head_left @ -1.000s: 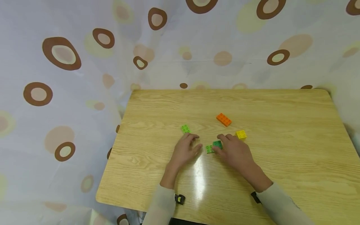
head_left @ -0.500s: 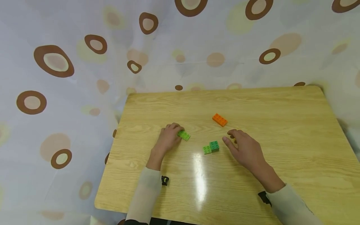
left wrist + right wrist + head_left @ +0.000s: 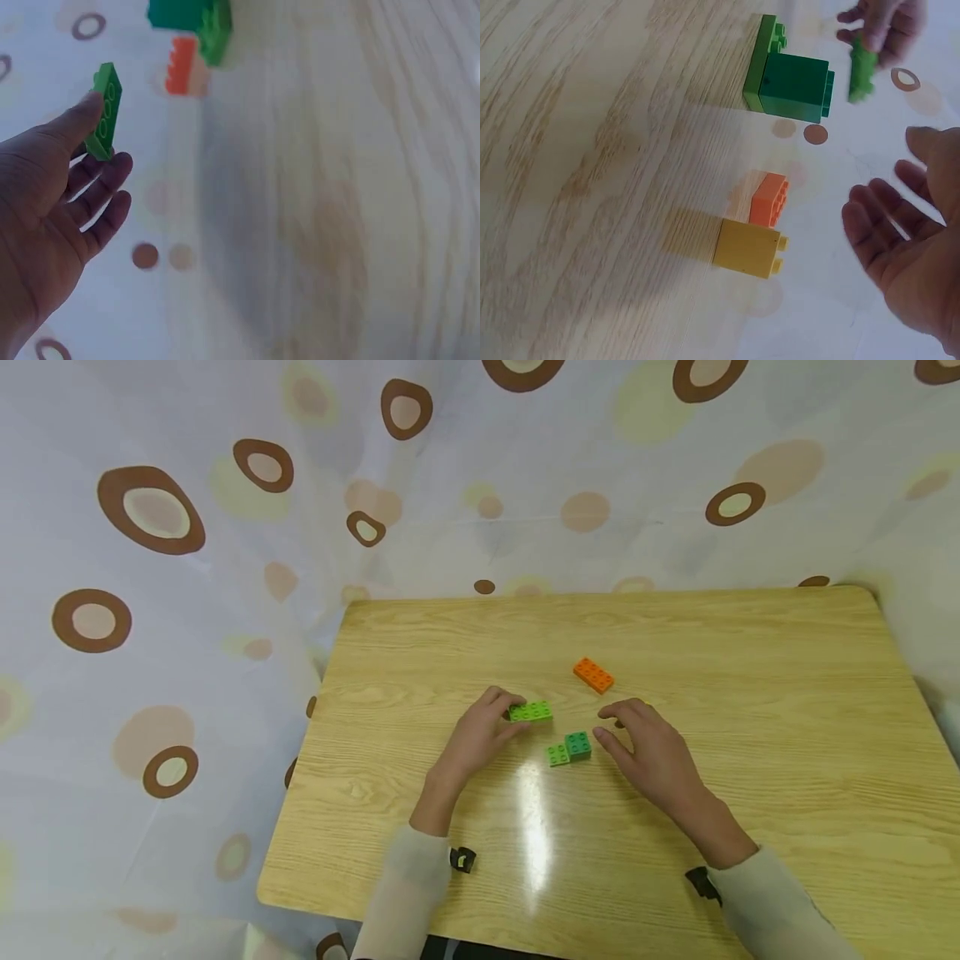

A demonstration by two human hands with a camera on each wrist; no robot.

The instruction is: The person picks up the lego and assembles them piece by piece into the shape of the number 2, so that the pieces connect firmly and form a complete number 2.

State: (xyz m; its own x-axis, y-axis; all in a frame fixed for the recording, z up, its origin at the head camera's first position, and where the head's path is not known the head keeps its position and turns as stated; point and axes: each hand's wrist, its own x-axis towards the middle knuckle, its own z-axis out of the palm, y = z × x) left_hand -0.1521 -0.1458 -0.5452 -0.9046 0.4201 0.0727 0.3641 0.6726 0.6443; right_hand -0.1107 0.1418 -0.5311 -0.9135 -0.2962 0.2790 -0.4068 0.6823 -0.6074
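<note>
My left hand point(image 3: 478, 737) pinches a thin light green building brick point(image 3: 534, 712) by one end, between thumb and fingers. In the left wrist view, that same brick point(image 3: 106, 112) is held clear of the table with its hollow underside showing. A square dark green brick point(image 3: 577, 744) sits on one half of another light green brick point(image 3: 557, 755), whose other studs are bare. Right of this stack, my right hand point(image 3: 660, 768) hovers with relaxed fingers and holds nothing. A yellow brick point(image 3: 748, 249) stands near it, mostly hidden by that hand in the head view.
An orange brick point(image 3: 593, 676) lies farther back on the wooden table point(image 3: 750, 693). Behind the table and at its left hangs a pale sheet point(image 3: 450, 468) with brown ring patterns.
My left hand has picked up the loose light green brick and brought it rightward, near the stack. The right hand has drawn away from the dark green brick, to the right.
</note>
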